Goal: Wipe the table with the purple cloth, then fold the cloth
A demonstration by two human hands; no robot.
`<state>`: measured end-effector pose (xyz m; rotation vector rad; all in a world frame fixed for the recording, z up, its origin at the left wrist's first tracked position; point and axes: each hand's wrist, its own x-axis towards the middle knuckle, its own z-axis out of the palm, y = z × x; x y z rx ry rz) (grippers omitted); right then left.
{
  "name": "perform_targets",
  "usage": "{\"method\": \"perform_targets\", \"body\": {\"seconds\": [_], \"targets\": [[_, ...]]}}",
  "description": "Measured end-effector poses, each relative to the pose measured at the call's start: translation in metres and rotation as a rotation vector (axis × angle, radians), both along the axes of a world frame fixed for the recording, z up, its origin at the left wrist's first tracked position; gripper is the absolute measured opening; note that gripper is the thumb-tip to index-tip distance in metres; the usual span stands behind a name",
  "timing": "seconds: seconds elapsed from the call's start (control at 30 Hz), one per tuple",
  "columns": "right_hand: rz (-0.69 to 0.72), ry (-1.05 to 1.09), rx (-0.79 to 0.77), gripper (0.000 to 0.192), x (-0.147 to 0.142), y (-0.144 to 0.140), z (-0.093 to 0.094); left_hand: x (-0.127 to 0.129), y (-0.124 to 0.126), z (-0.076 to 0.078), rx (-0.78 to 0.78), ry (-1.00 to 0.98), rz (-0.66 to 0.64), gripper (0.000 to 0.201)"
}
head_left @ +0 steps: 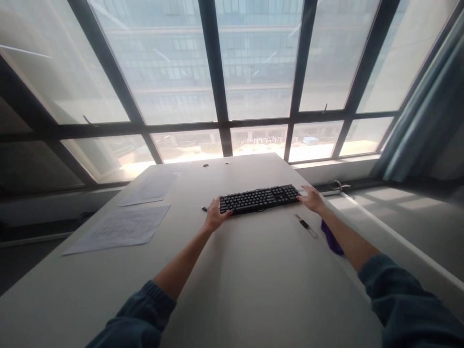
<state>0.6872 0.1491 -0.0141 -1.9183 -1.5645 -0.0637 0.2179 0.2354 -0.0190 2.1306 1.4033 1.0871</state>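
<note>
A black keyboard point(259, 198) lies across the white table in front of me, its right end slightly farther away. My left hand point(214, 216) is closed around the left end, thumb along the near edge. At the opposite end, my right hand point(311, 198) grips the keyboard with its thumb at the near corner; its other fingers are partly hidden. Something small and white point(300, 190) shows beside that hand, too unclear to name. A small dark plug point(204, 209) sticks out left of my left hand. Bits of dark cable show along the keyboard's edges.
Nearer me lies a small tool point(305, 225) with a black grip and thin metal ends. A purple cloth point(330, 240) sits at the table's right edge, partly behind my forearm. Printed sheets point(119, 229) lie at left. Windows stand beyond the table point(250, 280); a curtain point(416, 116) hangs right.
</note>
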Motion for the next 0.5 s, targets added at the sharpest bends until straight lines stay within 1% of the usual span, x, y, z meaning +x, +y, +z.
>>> {"method": "perform_targets", "body": {"seconds": [0.07, 0.13, 0.2, 0.27, 0.3, 0.37, 0.4, 0.47, 0.5], "targets": [[-0.108, -0.025, 0.014, 0.038, 0.005, -0.035, 0.002, -0.013, -0.012, 0.012, 0.035, -0.01, 0.024, 0.073], [-0.208, -0.052, 0.012, 0.033, 0.005, -0.08, -0.006, -0.031, -0.03, 0.023, 0.064, -0.021, 0.021, 0.066], [-0.269, -0.082, -0.003, 0.033, 0.002, -0.127, -0.022, -0.051, -0.054, 0.032, 0.078, -0.031, -0.003, 0.063], [-0.266, -0.12, -0.038, 0.035, -0.001, -0.165, -0.04, -0.073, -0.082, 0.037, 0.081, -0.04, -0.027, 0.061], [-0.248, -0.142, -0.057, 0.036, -0.002, -0.179, -0.046, -0.085, -0.096, 0.038, 0.081, -0.045, -0.036, 0.059], [-0.218, -0.154, -0.059, 0.037, -0.001, -0.196, -0.05, -0.11, -0.125, 0.038, 0.08, -0.058, -0.034, 0.057], [-0.219, -0.142, -0.027, 0.038, -0.002, -0.198, -0.047, -0.124, -0.138, 0.036, 0.075, -0.065, -0.023, 0.055], [-0.231, -0.103, 0.09, 0.039, -0.012, -0.19, -0.031, -0.151, -0.163, 0.032, 0.051, -0.071, 0.008, 0.053], [-0.222, -0.09, 0.155, 0.04, -0.023, -0.182, -0.02, -0.164, -0.174, 0.029, 0.035, -0.068, 0.022, 0.051]]}}
